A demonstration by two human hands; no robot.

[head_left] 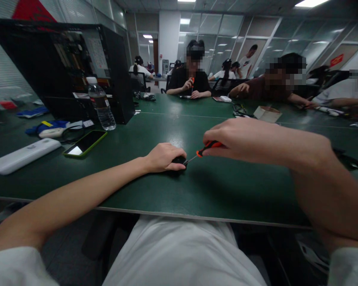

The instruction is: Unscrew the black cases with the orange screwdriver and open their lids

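Note:
My left hand (162, 157) rests on the green table, its fingers closed around a small black rounded object (179, 160). Most of that object is hidden under the fingers, so its kind is unclear. Held in my right hand (231, 137) is a screwdriver (209, 149) with an orange and black handle. Its thin shaft slants down to the left, and the tip meets the exposed right end of the black object.
To the left are a water bottle (100, 104), a phone with a green edge (85, 143), a long white case (24, 155) and an open black computer case (116, 75). A small box (267, 114) lies at the right. Several people sit across the table.

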